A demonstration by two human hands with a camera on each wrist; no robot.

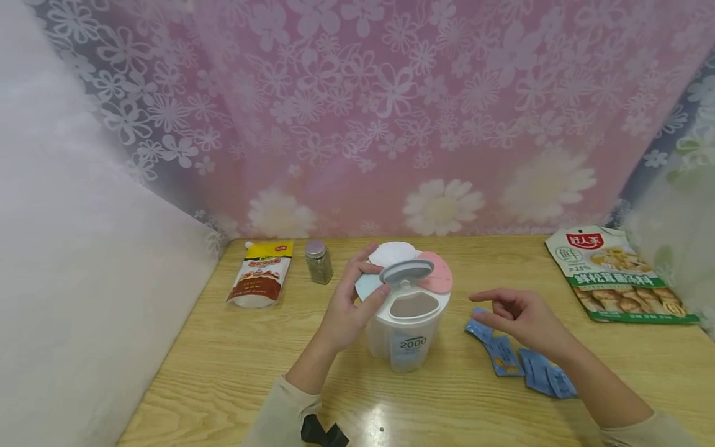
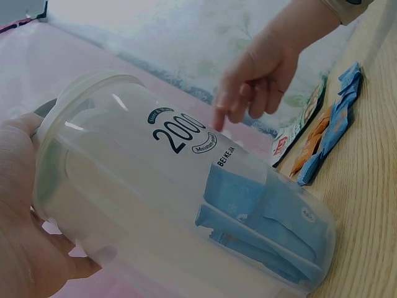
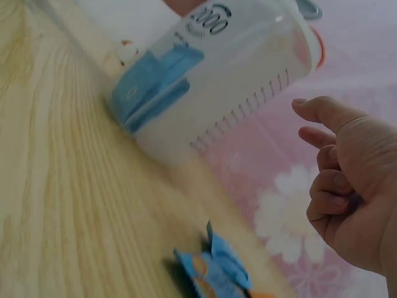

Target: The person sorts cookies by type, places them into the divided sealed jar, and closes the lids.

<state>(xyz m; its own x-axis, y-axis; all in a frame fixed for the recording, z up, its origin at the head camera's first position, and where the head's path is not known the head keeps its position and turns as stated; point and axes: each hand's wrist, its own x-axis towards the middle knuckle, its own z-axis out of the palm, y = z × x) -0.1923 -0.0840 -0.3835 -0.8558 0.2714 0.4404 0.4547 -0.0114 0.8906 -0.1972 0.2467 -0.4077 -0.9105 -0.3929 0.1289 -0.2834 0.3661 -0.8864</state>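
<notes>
A clear storage container [image 1: 406, 347] with a lid split into white, pink and blue sections stands upright on the table. Its front flap [image 1: 406, 271] is raised over the opening. My left hand [image 1: 349, 304] grips the container's top from the left, thumb by the raised flap. Blue sachets [image 2: 267, 217] show through the clear wall, low in the front compartment. To the right, my right hand [image 1: 525, 316] is held in the air with nothing in it, thumb and index finger apart, other fingers curled. Several blue sachets [image 1: 505, 355] lie on the table below and beside it.
At the back left stand a brown-and-yellow pouch [image 1: 258, 273] and a small glass jar [image 1: 319, 264] with a purple lid. A green-and-white food packet [image 1: 622, 276] lies back right. A flowered curtain [image 1: 368, 124] hangs behind the wooden table [image 1: 223, 372]. A black strap [image 1: 324, 433] shows by the left sleeve.
</notes>
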